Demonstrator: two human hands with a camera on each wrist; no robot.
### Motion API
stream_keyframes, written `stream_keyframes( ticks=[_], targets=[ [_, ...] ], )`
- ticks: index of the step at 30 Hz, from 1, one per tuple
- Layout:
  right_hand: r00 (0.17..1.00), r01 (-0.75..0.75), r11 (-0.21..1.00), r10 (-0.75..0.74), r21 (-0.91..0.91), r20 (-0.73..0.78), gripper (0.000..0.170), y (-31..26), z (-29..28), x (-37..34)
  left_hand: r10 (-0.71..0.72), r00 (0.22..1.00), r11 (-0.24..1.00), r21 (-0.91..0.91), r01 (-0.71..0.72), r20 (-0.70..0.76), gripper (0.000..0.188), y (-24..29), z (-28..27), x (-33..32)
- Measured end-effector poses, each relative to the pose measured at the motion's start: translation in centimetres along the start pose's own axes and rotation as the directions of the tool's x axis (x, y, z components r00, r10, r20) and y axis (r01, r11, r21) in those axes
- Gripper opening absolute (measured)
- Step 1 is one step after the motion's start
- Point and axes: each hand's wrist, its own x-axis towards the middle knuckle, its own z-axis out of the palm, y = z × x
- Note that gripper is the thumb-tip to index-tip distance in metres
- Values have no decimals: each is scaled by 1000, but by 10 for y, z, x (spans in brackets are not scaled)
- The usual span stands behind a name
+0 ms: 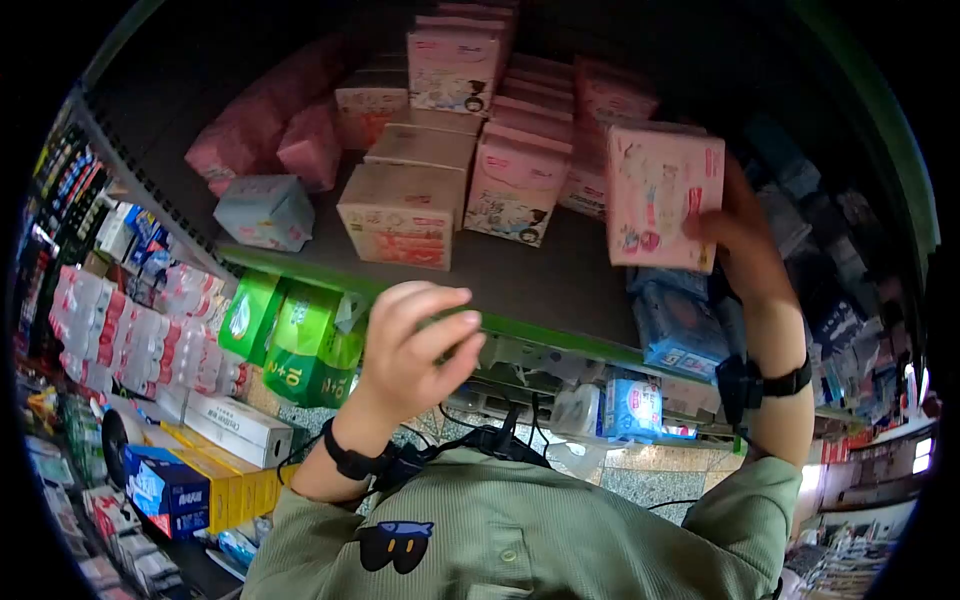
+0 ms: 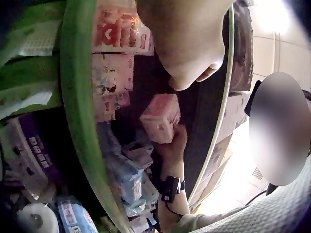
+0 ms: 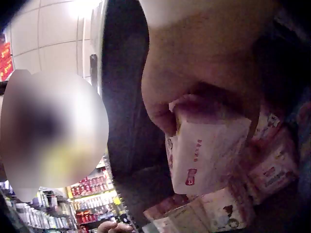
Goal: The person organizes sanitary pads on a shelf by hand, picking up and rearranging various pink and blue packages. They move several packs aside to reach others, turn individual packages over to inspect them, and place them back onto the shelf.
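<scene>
My right hand (image 1: 740,235) grips a pink package (image 1: 665,195) above the right part of the shelf, its thumb on the printed front. The right wrist view shows the same package (image 3: 209,150) held from above by the hand (image 3: 204,82). My left hand (image 1: 420,340) is raised before the shelf's green edge with fingers bent and nothing in them; in the left wrist view that hand (image 2: 187,48) also has its fingers curled. Pink-and-white packs (image 1: 515,185) stand in rows near the middle, beside brown-topped packs (image 1: 400,215).
A pale blue pack (image 1: 265,212) sits at the shelf's left front, with pink packs (image 1: 310,145) behind it. Blue packs (image 1: 680,320) lie at the right. Green packages (image 1: 305,335) hang below the green edge (image 1: 560,338). Bottle packs (image 1: 130,330) stand at far left.
</scene>
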Motion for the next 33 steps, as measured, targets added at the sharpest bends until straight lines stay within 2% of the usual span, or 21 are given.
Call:
stream_keyframes(
  ticks=[1,4,7,10,13,14,17,18,21,24,27,30,33],
  targets=[
    [1000,28,999,-28,42,-12,87,12,-12,7,-25,1000,1000,11,25,2,45,-1,-2,-3],
    [994,-52,998,48,-33,-96,87,28,-26,19,-64,998,998,14,64,11,42,-3,-7,-11],
    [1000,-5,991,1,-132,-31,90,39,-29,33,-118,992,993,25,118,37,41,-4,-11,-17],
    [993,35,906,-78,-422,-85,88,54,-38,49,-177,983,984,41,175,52,41,-7,-18,-26],
    [986,-143,860,83,-490,-141,90,49,-53,64,-221,975,974,63,218,37,41,-8,-25,-32],
    [989,-146,887,117,-437,-92,88,52,-61,70,-233,972,971,70,231,32,41,-9,-28,-35],
    [992,106,795,-48,-598,113,83,53,-47,68,-305,952,951,60,304,-1,42,-9,-29,-40],
    [983,99,797,15,-595,184,80,44,-28,59,-310,951,949,65,309,-3,42,-10,-31,-41],
    [938,213,768,13,-604,347,81,48,1,52,-319,948,945,77,318,-3,41,-13,-34,-42],
    [902,306,613,57,-729,427,77,53,18,58,-324,946,943,71,324,-11,41,-15,-35,-43],
    [907,330,394,118,-858,404,74,56,31,60,-327,945,942,73,327,-13,41,-15,-37,-43],
    [940,316,359,9,-878,342,76,60,31,58,-336,942,939,73,337,-18,40,-19,-39,-44],
    [944,305,396,-3,-866,331,78,49,34,55,-375,926,927,11,376,-49,41,-25,-49,-38]
  ],
)
